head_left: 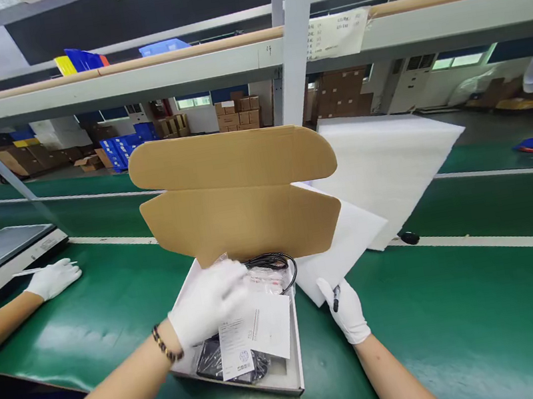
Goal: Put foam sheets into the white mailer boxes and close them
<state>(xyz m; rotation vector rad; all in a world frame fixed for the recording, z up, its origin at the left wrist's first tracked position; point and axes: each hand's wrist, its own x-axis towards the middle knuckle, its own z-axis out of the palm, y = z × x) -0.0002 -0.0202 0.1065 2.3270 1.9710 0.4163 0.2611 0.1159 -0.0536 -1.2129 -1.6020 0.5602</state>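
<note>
An open cardboard box [296, 367] with a white outside and brown inside stands on the green bench, its lid [243, 213] raised. Inside lie printed papers [271, 323], a coiled black cable [271, 261], a clear plastic bag [268, 280] and a dark item [209, 358] wrapped in plastic. My left hand [211, 299], white-gloved, hovers over the box's left half, fingers apart and slightly blurred, with nothing visible in them. Right of the box, my gloved right hand [348, 311] is closed around a black pen [336, 298] and pinches the lower edge of a white foam sheet [345, 234].
Behind the foam sheet stands a larger white foam stack [387, 167]. At far left, a co-worker's gloved hand [54, 279] rests on the bench beside a weighing scale [5, 258]. A metal shelf post [296, 39] rises behind the box. A small black object [409, 238] lies right.
</note>
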